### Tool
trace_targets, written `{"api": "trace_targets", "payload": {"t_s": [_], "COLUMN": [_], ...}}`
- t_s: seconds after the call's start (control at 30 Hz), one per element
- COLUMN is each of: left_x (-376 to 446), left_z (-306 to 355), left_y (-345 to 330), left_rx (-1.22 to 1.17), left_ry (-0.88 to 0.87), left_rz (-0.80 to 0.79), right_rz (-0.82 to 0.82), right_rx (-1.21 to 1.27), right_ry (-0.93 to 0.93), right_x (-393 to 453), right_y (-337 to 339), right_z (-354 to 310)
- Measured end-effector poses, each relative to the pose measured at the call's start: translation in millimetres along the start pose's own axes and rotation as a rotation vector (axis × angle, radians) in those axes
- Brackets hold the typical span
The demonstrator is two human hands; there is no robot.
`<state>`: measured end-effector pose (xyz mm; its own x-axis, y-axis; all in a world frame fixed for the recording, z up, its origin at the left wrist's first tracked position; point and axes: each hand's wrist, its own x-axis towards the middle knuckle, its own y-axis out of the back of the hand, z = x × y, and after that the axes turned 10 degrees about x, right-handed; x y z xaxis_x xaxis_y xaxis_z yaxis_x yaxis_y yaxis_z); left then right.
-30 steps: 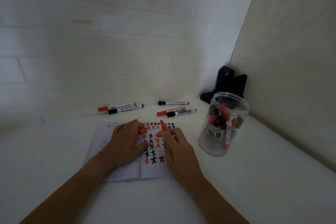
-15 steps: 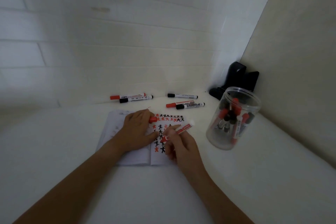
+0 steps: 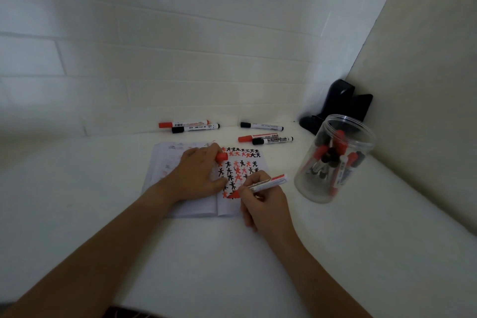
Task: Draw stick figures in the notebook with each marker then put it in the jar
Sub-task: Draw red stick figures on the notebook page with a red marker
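Observation:
An open notebook lies on the white table, its right page covered with rows of red and black stick figures. My left hand presses flat on the notebook and pinches a red marker cap between its fingers. My right hand grips an uncapped red marker, its red tip touching the lower part of the right page. A clear plastic jar stands to the right of the notebook, holding several red and black markers.
Several capped markers lie behind the notebook: a red and black pair at left, a black one, and a red and black pair near the jar. A black object sits in the corner. Walls close in behind and at right.
My right hand turned the uncapped red marker from pointing up to a writing grip and lowered its tip onto the page. The left hand kept the cap and stayed on the notebook.

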<state>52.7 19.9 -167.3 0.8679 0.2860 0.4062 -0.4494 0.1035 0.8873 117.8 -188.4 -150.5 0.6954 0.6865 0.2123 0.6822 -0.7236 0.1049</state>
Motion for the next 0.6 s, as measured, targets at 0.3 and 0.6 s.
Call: {"api": "trace_targets", "payload": {"t_s": [0.3,0.6], "left_x": [-0.9,-2.7], "left_z": [-1.3,2.6], "left_y": [5.3,8.6], "left_rx": [-0.023,0.005], "left_ry": [-0.020,-0.020], "left_rz": [-0.178,-0.203], "right_rz": [-0.003,-0.050], "right_rx": [-0.109,-0.152], "right_ry": [0.071,0.050], "right_x": [-2.7,-2.5], "right_y": [-3.2,-6.2], "right_z": [0.1,-1.9]}}
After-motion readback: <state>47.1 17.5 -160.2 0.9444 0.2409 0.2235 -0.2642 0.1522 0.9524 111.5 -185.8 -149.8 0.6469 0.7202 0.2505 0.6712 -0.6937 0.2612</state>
